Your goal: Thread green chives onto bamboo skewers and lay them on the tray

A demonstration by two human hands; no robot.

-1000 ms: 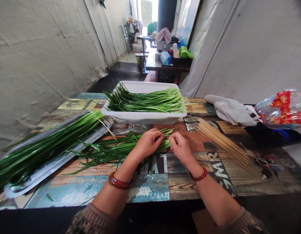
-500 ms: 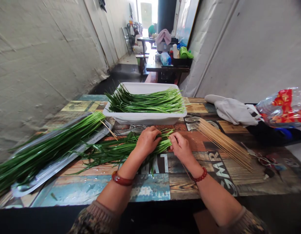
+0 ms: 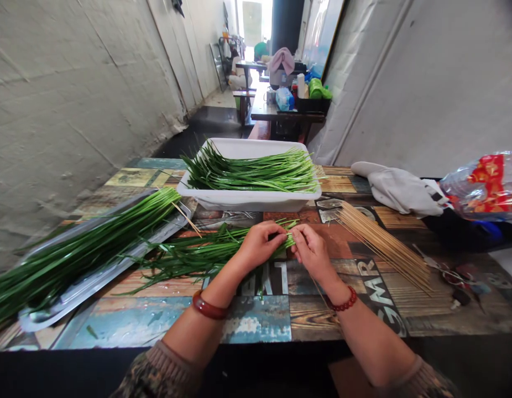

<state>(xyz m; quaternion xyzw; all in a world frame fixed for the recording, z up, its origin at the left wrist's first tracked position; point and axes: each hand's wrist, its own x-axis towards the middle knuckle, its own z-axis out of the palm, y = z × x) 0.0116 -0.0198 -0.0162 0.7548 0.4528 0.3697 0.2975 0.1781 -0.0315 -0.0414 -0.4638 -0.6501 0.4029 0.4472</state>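
Note:
Loose garlic chives (image 3: 202, 251) lie across the middle of the table, dark leaf tips to the left and pale stalk ends to the right. My left hand (image 3: 262, 243) is closed in a pinch on the stalks near those pale ends. Close beside it, my right hand (image 3: 312, 251) has thumb and fingers pinched together at the stalk tips. A thin bamboo skewer (image 3: 319, 290) runs back from under my right palm toward the wrist; its point is hidden. Right of the hands lies a sheaf of bamboo skewers (image 3: 384, 246).
Behind the hands stands a white tub (image 3: 251, 196) of chives. A metal tray (image 3: 102, 290) heaped with chives is at the left. Scissors (image 3: 442, 268), a grey cloth (image 3: 399, 185) and a plastic bag (image 3: 484, 185) sit at the right. A cluttered table (image 3: 266, 110) stands farther back.
My left hand has slid slightly right along the stalks, and its fingertips now pinch beside my right hand's. The view has shifted slightly.

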